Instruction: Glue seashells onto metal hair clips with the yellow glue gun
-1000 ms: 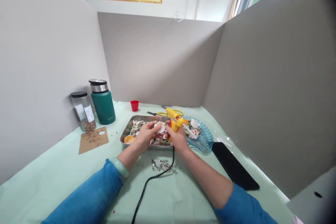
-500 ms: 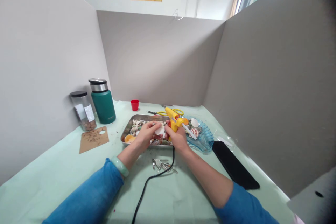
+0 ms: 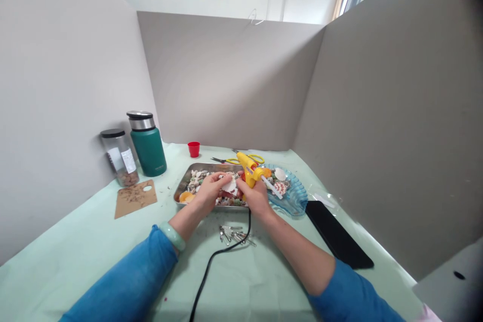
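Note:
Over the metal tray [image 3: 199, 165] of shells, my left hand [image 3: 209, 192] pinches a flat white shell [image 3: 230, 187] between thumb and fingers. My right hand [image 3: 257, 200] is wrapped around a yellow glue gun [image 3: 249, 170], with a glue stick [image 3: 272, 187] poking out of its back end. The right thumb and fingers also reach the right edge of the white shell, so both hands meet there. What lies under the shell and the gun's nozzle are hidden by the hands. A black cord [image 3: 211, 260] runs from the gun toward the table's front.
Several metal clips [image 3: 236, 235] lie before the tray. Right are a blue dish [image 3: 298, 202] with shells and a black slab [image 3: 339, 236]. Yellow-handled scissors [image 3: 232, 161] and a red cup [image 3: 193, 149] sit behind. Left stand a green bottle [image 3: 148, 151], a jar [image 3: 119, 158] and brown card [image 3: 136, 198].
The white shell has tilted slightly in the fingers, and both hands have barely shifted. The whole view has moved a little. The glue gun stays in the right hand.

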`<state>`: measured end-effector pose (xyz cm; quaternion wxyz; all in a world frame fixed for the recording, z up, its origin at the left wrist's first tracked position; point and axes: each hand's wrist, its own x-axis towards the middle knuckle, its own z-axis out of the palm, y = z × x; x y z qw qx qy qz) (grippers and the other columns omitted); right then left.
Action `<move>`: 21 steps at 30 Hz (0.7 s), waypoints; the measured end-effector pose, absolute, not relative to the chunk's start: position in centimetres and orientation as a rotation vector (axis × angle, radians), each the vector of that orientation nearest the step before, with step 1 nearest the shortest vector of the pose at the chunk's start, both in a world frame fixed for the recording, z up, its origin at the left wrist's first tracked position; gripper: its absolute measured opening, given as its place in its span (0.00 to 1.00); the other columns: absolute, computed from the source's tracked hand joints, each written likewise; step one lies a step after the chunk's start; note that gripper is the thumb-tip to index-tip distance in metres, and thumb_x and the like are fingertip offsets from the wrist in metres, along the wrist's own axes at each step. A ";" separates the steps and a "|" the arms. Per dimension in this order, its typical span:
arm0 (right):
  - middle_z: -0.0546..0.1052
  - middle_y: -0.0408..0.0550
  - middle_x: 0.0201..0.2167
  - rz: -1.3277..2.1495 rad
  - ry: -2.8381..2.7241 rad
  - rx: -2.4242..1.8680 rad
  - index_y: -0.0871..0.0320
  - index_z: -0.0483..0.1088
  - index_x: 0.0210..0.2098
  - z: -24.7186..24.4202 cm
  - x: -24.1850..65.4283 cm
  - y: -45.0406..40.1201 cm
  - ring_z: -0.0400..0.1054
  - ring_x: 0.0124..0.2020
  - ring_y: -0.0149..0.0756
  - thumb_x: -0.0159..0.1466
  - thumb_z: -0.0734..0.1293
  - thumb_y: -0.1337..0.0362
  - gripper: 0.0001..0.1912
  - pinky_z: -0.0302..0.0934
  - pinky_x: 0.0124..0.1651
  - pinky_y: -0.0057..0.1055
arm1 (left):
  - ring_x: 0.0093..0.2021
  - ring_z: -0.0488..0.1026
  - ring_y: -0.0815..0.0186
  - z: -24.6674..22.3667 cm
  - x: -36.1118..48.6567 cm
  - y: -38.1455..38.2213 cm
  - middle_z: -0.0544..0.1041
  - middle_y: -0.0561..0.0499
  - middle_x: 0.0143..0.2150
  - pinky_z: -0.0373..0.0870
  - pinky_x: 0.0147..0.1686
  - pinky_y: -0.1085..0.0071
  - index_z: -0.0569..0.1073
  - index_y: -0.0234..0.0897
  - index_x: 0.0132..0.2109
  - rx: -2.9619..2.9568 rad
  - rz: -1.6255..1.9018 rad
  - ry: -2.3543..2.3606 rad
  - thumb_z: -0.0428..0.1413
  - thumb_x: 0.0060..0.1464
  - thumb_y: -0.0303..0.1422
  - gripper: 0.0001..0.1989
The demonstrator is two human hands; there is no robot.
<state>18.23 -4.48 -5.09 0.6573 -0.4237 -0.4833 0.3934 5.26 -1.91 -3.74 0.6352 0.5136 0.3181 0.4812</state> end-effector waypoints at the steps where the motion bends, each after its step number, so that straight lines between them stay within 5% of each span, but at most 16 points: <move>1: 0.66 0.36 0.17 0.893 -1.098 -0.952 0.60 0.65 0.38 -5.1 18.2 -4.4 0.60 0.16 0.27 0.52 0.68 0.59 0.17 0.56 0.20 0.24 | 0.24 0.70 0.69 -3.7 5.3 -1.9 0.73 0.51 0.24 0.70 0.23 0.74 0.72 0.32 0.31 1.173 1.100 0.724 0.64 0.41 0.39 0.16; 21: 0.66 0.35 0.16 0.881 -1.039 -0.984 0.59 0.65 0.38 -5.0 18.2 -4.4 0.59 0.15 0.28 0.50 0.68 0.58 0.18 0.57 0.20 0.26 | 0.25 0.70 0.69 -3.6 5.2 -2.1 0.73 0.50 0.26 0.71 0.24 0.73 0.72 0.31 0.32 1.195 1.070 0.709 0.64 0.43 0.40 0.16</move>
